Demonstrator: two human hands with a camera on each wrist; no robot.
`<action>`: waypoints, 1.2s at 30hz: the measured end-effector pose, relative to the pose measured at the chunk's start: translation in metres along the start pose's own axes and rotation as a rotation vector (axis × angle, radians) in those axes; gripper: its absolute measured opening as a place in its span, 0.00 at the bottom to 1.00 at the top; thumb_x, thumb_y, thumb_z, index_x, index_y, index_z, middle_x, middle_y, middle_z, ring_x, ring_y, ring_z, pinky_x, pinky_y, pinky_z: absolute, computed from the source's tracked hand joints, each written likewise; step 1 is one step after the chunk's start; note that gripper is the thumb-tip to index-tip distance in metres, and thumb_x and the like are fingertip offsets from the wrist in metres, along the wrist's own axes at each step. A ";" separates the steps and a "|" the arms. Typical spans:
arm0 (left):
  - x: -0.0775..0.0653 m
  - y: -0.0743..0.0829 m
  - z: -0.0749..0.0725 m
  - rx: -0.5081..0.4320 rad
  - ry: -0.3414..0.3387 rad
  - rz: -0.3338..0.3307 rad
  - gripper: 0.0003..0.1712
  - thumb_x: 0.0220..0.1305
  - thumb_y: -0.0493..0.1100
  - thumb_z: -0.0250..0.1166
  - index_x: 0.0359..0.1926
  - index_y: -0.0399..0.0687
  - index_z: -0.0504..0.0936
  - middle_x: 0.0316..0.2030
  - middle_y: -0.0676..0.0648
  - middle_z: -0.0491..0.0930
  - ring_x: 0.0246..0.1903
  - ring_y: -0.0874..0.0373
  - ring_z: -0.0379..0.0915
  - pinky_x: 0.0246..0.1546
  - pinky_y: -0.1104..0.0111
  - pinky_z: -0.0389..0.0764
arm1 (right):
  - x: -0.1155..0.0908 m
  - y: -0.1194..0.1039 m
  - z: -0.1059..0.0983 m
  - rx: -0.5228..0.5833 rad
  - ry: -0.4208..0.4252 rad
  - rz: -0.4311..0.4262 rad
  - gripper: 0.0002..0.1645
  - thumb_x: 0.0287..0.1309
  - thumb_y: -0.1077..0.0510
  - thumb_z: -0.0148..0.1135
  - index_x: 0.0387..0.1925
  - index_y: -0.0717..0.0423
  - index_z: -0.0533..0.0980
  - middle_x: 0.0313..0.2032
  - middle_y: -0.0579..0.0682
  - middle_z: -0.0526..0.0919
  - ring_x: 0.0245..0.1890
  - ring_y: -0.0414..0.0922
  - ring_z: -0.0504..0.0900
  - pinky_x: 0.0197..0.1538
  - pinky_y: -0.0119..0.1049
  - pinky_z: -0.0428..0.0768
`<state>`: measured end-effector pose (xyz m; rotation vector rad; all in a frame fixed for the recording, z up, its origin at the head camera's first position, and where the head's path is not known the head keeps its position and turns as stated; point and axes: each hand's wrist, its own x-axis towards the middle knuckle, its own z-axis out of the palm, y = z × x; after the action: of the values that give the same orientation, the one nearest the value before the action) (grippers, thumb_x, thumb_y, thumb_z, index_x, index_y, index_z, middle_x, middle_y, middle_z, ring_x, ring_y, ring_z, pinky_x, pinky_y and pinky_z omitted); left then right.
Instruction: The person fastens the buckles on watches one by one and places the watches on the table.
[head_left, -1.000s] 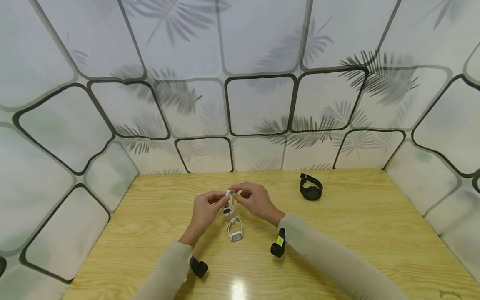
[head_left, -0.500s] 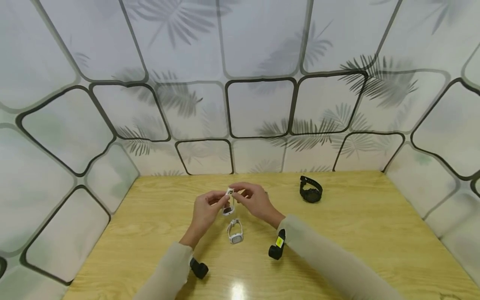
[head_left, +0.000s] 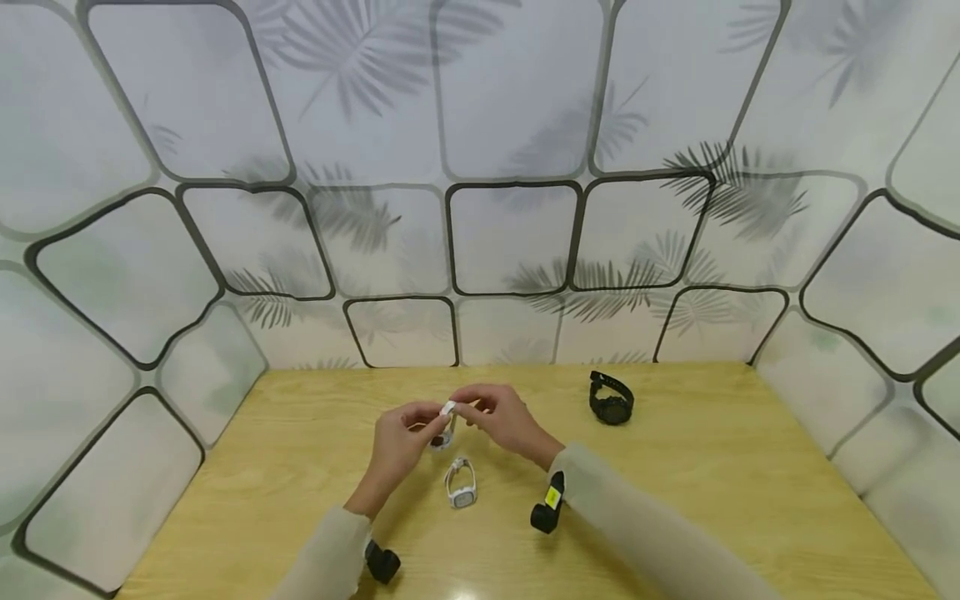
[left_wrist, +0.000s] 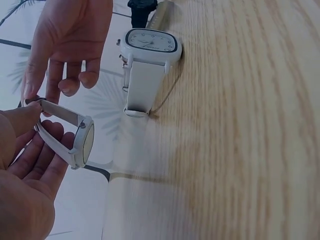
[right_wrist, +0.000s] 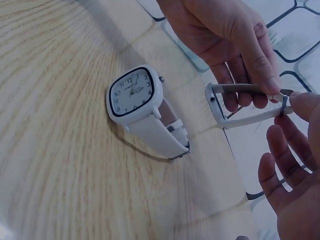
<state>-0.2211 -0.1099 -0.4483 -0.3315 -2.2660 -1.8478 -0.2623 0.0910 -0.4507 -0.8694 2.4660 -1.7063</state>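
Note:
A white wristwatch (head_left: 444,438) hangs as a loop between my hands, its case lowest in the head view. My left hand (head_left: 397,446) pinches the strap near the buckle with thumb and fingers. From the other side, my right hand (head_left: 506,421) pinches the same buckle end (right_wrist: 284,102); its other fingers are spread loosely in the right wrist view. Below them on the table stands a second white watch (head_left: 462,483), its strap fastened in a loop. Its squarish dial with black numerals (right_wrist: 131,92) shows in the right wrist view.
A black watch (head_left: 613,407) lies toward the back right of the wooden table (head_left: 712,500). Patterned cloth walls (head_left: 510,242) rise at the back and both sides. Black wrist cameras (head_left: 547,504) sit by both sleeves.
The head view has tilted, so the scene sits lower in it. The held watch has turned slightly and its loop looks narrower. Both hands keep their grip on the strap; the other watches stay put.

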 end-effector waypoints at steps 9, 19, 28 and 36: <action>-0.004 -0.009 -0.005 0.068 -0.023 0.038 0.04 0.63 0.38 0.75 0.39 0.46 0.91 0.34 0.48 0.89 0.35 0.52 0.87 0.37 0.71 0.86 | -0.002 -0.003 0.000 -0.036 -0.034 -0.007 0.09 0.70 0.49 0.66 0.48 0.43 0.85 0.45 0.42 0.87 0.35 0.55 0.87 0.38 0.40 0.86; -0.005 -0.008 -0.006 0.107 -0.032 0.064 0.04 0.63 0.39 0.75 0.39 0.48 0.91 0.36 0.49 0.89 0.37 0.54 0.86 0.39 0.72 0.85 | -0.003 -0.005 0.003 -0.090 -0.027 -0.054 0.07 0.70 0.48 0.66 0.45 0.41 0.87 0.41 0.39 0.87 0.36 0.56 0.87 0.37 0.35 0.84; -0.011 -0.011 -0.006 0.086 -0.029 0.031 0.05 0.63 0.37 0.74 0.40 0.45 0.91 0.38 0.47 0.89 0.39 0.52 0.86 0.38 0.71 0.86 | -0.010 -0.001 0.011 -0.074 -0.003 -0.027 0.10 0.71 0.50 0.65 0.48 0.44 0.87 0.42 0.41 0.88 0.36 0.55 0.87 0.37 0.35 0.84; -0.007 0.005 -0.002 0.133 -0.011 0.030 0.04 0.64 0.31 0.71 0.40 0.36 0.89 0.36 0.41 0.88 0.35 0.42 0.86 0.35 0.73 0.85 | -0.002 -0.004 0.007 -0.171 0.017 -0.048 0.07 0.69 0.50 0.67 0.44 0.42 0.88 0.40 0.38 0.88 0.35 0.51 0.87 0.36 0.34 0.84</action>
<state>-0.2130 -0.1110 -0.4451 -0.3521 -2.3636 -1.6742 -0.2563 0.0847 -0.4509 -0.9396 2.6549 -1.5400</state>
